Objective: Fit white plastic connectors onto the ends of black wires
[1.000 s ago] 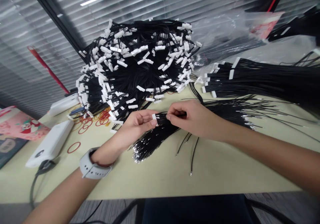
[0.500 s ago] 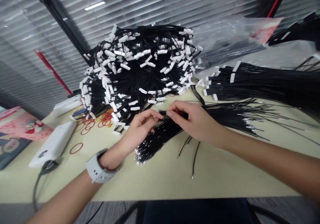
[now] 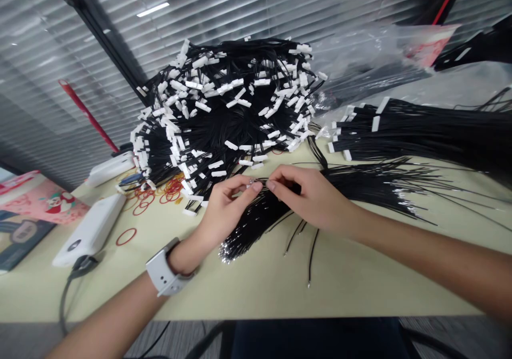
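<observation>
Thumb against forefinger, my left hand (image 3: 228,204) is closed on the end of a thin black wire; a small metal tip shows at its fingers. My right hand (image 3: 298,191) pinches the same wire close beside, its fingertips almost meeting the left ones. Beneath both hands lies a bundle of loose black wires (image 3: 256,225) with shiny metal terminals fanned out at the lower left. A few stray wires (image 3: 310,257) stick out toward the table's front edge. The bundle's other end (image 3: 372,185) spreads out to the right, under and beyond my right wrist.
Behind my hands rises a big heap of black cables with white connectors (image 3: 236,113). More connector cables (image 3: 424,129) and plastic bags (image 3: 360,55) lie at right. Rubber bands (image 3: 172,188), a white power bank (image 3: 90,231) with its cord, and a pink printed package (image 3: 44,201) are at left.
My left thumb and forefinger have come together on the wire end, meeting the right fingertips. My right hand has barely moved; the whole view has shifted slightly.
</observation>
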{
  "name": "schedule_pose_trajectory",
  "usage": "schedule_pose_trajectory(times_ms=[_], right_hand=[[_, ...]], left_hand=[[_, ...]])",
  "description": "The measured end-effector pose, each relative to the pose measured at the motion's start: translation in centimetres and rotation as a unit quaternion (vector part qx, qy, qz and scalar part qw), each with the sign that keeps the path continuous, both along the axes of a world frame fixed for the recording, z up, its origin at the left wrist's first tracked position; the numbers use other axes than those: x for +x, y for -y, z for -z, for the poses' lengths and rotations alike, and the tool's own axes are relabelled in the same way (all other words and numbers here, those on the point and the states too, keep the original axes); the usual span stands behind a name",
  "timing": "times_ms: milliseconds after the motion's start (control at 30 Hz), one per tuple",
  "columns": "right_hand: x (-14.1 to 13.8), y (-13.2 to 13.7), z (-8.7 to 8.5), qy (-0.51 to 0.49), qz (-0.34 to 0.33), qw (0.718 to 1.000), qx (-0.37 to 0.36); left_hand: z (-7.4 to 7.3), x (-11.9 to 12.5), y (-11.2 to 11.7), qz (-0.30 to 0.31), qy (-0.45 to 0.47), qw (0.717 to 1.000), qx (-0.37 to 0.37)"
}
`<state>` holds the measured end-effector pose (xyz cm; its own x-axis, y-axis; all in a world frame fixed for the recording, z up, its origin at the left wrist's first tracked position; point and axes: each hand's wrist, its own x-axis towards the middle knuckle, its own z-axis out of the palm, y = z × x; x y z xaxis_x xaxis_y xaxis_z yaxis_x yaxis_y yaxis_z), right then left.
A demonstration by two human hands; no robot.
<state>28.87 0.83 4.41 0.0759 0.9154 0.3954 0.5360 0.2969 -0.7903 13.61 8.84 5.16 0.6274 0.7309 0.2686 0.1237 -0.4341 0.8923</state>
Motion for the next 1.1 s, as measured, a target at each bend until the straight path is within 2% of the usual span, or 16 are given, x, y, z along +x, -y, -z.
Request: schedule_pose_trajectory(times_ms=[200,533,833,1100], right_hand=[[-0.01,-0.02,-0.18,-0.016,0.003,1.000,-0.007],[0.47,-0.13,-0.30,-0.039,-0.019,0.999,-0.007],[0.71,-0.11,-0.66,-0.017,-0.020,0.999,-0.025],[0.83,-0.20,-0.79,0.031,-0.005,1.000,0.000]], left_hand=[[-0.13,-0.03,-0.01,-0.006,0.007,1.000,-0.029],[-0.43,-0.20,-0.06,0.004,-0.013,1.000,0.000],[-0.39,-0.25,0.13,0.015,-0.031,0.998,0.061],[-0.33,-0.41,-0.19,0.003,-0.043,0.993,0.107]])
